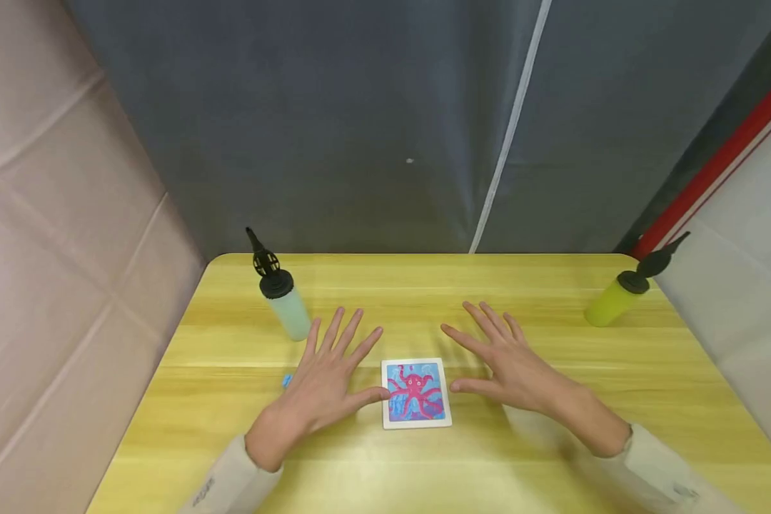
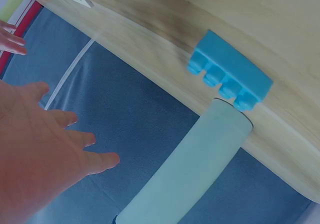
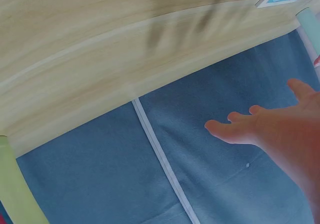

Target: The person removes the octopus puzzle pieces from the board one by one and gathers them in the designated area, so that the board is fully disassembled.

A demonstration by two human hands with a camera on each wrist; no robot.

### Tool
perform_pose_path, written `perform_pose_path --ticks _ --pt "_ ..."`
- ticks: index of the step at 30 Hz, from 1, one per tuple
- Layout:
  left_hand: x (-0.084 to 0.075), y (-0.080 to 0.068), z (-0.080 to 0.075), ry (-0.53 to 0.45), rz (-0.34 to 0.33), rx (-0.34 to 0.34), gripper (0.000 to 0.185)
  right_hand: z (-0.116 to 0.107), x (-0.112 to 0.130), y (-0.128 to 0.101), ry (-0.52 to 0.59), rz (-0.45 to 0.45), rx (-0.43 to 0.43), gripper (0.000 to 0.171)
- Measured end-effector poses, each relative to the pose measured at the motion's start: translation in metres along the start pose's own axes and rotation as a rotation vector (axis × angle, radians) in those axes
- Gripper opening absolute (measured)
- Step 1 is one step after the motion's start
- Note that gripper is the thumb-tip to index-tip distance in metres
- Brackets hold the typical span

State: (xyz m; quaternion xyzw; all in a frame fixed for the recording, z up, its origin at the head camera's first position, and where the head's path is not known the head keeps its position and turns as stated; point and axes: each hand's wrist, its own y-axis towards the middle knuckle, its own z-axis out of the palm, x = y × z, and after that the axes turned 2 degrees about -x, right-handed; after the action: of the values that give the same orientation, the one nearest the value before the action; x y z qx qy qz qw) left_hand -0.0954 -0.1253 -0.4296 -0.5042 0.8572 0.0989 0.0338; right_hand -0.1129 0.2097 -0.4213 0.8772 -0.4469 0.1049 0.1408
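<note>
In the head view a square white-framed picture (image 1: 415, 423) with a pink octopus on blue lies on the table between the two hands. My left hand (image 1: 324, 385) spreads its fingers at the picture's left, the thumb tip overlapping the frame's left edge in this view. To the picture's right is my right hand (image 1: 510, 364), fingers spread and holding nothing. A blue toy building block (image 2: 232, 69) with a row of round studs lies left of my left hand, mostly hidden by it in the head view.
A pale green bottle (image 1: 290, 314) with a black top stands at the back left. A yellow-green bottle (image 1: 607, 305) with a black top stands at the back right. Behind the wooden table (image 1: 385, 285) hangs a dark grey curtain (image 1: 334, 128); pale walls flank both sides.
</note>
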Motion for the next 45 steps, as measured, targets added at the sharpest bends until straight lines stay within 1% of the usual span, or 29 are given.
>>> perform_pose_path --ticks 8,13,20,28,34,40,45 --pt "0.000 -0.003 0.002 0.012 0.010 -0.007 0.093 0.002 0.002 0.000 0.022 -0.016 -0.016 0.091" --pt "0.000 -0.003 0.003 0.015 0.004 0.006 0.092 0.006 0.003 0.002 0.047 -0.014 -0.008 0.091" --pt "-0.004 -0.006 0.008 -0.007 -0.007 0.026 0.090 0.008 0.007 0.008 0.079 -0.006 -0.015 0.083" --pt "-0.009 -0.010 0.012 -0.044 -0.013 0.054 0.087 0.009 0.012 0.019 0.095 -0.006 -0.030 0.074" --pt "-0.015 -0.013 0.015 -0.038 -0.019 0.066 0.086 0.011 0.018 0.027 0.098 0.033 0.023 0.067" --pt "-0.022 -0.018 0.019 -0.012 0.003 0.075 0.085 0.017 0.022 0.031 0.098 0.045 0.051 0.066" --pt "-0.029 -0.021 0.023 -0.058 0.016 0.109 0.080 0.024 0.025 0.033 0.102 0.043 0.061 0.064"
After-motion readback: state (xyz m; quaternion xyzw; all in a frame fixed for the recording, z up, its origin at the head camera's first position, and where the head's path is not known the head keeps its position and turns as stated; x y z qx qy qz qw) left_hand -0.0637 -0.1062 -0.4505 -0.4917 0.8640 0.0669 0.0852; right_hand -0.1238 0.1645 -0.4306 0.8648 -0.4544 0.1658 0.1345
